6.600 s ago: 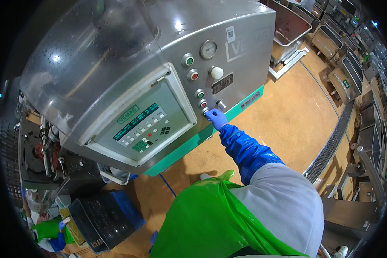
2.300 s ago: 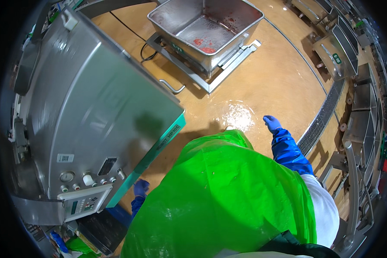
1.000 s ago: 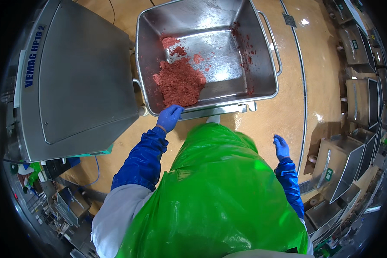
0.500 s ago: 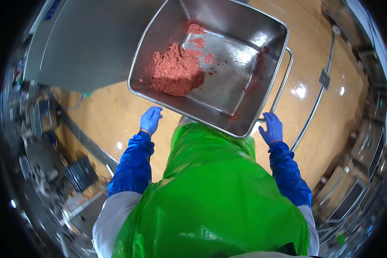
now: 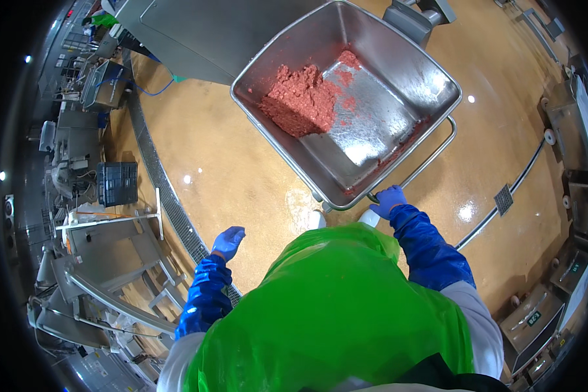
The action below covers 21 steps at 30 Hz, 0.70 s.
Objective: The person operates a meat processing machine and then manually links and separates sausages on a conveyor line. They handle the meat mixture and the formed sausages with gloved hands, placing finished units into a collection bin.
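A large square stainless-steel tub (image 5: 398,68) stands in front of me, turned at an angle. Raw minced meat (image 5: 300,101) is heaped against its left side, with smears across the bottom and right wall. My right hand (image 5: 389,200), in a blue glove, is closed round the near end of the tub's tubular side handle (image 5: 431,159). Away from the tub, over the floor at my left, hangs my blue-gloved left hand (image 5: 228,242). Its fingers are extended and loosely bent, holding nothing.
Grey metal machinery (image 5: 196,36) stands close against the tub's far left side. A drain grating (image 5: 160,173) runs along the tan floor (image 5: 209,137) at left, beside a dark crate (image 5: 117,183) and a metal frame (image 5: 134,255). Several steel tubs (image 5: 532,313) line the right.
My right hand has closed on the handle. My left hand has moved farther from the tub. In view, the tub sits more to the right and is turned clockwise.
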Motion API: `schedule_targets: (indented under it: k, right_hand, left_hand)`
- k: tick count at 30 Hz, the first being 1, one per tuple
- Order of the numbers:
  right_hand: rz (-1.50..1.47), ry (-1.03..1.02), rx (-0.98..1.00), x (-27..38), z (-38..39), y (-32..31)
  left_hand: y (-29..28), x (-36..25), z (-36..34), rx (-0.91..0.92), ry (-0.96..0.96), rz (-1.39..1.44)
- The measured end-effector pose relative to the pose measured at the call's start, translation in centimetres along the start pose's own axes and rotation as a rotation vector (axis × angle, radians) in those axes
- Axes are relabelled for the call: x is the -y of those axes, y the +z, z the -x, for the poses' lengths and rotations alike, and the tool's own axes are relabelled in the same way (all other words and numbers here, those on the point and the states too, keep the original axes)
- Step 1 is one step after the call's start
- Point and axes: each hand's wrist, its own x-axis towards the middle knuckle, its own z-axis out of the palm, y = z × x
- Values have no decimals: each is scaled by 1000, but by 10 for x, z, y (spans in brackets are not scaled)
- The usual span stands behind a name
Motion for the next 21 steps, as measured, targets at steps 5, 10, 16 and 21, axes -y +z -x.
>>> schedule_targets:
  k: [5,10,16,21]
  right_hand:
    - [-577,95,-478,-37,-13,23]
    - [-863,455,-981,-74,-41,9]
    - [-612,767,-1138,-115,-117,-28]
    - [-719,825,-1235,-142,-136,-39]
  left_hand:
    - [21,36,50,-196,-214,337]
    - [40,9,17,-315,-75,355]
    - [-13,-191,-177,-278,388,182]
    - [-28,-230,-455,-307,388,70]
